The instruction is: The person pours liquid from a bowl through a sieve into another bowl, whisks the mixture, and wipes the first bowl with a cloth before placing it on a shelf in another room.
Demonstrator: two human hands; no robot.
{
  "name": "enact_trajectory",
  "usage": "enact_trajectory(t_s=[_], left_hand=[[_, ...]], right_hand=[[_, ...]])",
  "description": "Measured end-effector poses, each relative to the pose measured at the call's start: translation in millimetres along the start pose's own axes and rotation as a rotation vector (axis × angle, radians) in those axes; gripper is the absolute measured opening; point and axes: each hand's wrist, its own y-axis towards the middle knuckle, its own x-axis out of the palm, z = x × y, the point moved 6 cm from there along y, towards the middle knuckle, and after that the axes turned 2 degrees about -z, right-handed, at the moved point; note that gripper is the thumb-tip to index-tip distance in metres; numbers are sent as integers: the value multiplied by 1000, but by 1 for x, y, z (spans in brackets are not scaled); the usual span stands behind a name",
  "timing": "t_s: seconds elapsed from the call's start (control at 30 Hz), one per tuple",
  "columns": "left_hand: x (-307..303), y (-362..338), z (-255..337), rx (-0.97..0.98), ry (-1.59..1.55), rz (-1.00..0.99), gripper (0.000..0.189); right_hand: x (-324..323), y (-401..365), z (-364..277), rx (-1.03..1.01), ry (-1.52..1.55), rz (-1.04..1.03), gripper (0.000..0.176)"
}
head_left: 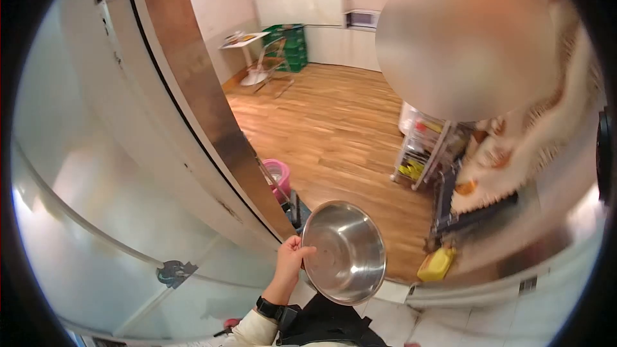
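My left hand grips the left rim of a shiny stainless steel bowl. The thumb lies over the inner side of the rim, and the other fingers are curled at the outside. The bowl is tilted so that I look into it, and nothing shows inside. A black watch sits on my left wrist below a light sleeve. My right hand cannot be made out; only a tiny pinkish spot shows at the bottom edge.
A frosted door panel and its metal frame stand at the left. Beyond are a pink bucket, a wire-sided cart, a yellow jug on the floor and stacked green crates. A large blur covers the upper right.
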Motion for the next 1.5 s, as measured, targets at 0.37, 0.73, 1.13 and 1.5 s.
enact_trajectory(t_s=[0.37,0.73,1.13,1.5], left_hand=[[59,247,73,199,-138,133,18],[83,434,178,217,-183,259,17],[30,573,272,265,-50,568,26],[-111,671,385,783,-528,866,16]], right_hand=[[-2,-76,-707,-598,280,-781,57],[5,-40,-1036,-1034,305,-691,31],[159,-31,-1392,-1002,-105,-1066,34],[389,-67,-1580,-1085,-442,-1318,41]])
